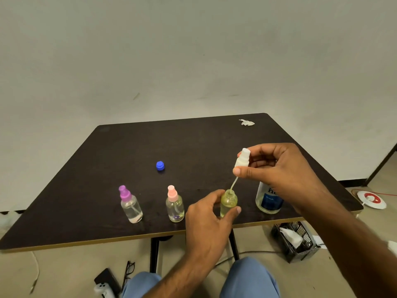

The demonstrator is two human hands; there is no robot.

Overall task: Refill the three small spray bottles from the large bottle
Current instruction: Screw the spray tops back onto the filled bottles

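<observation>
My left hand grips a small uncapped bottle of yellowish liquid near the table's front edge. Above it my right hand pinches the white spray head; its thin dip tube slants down with the tip at the bottle's mouth. The large bottle with a blue label stands just right of it, partly hidden behind my right wrist. A small bottle with a purple spray top and one with a pink top stand to the left, both capped. A blue cap lies farther back.
The dark table has a crumpled white tissue at its far right corner. On the floor are a black basket with paper, a red-and-white round object, glasses and a dark device.
</observation>
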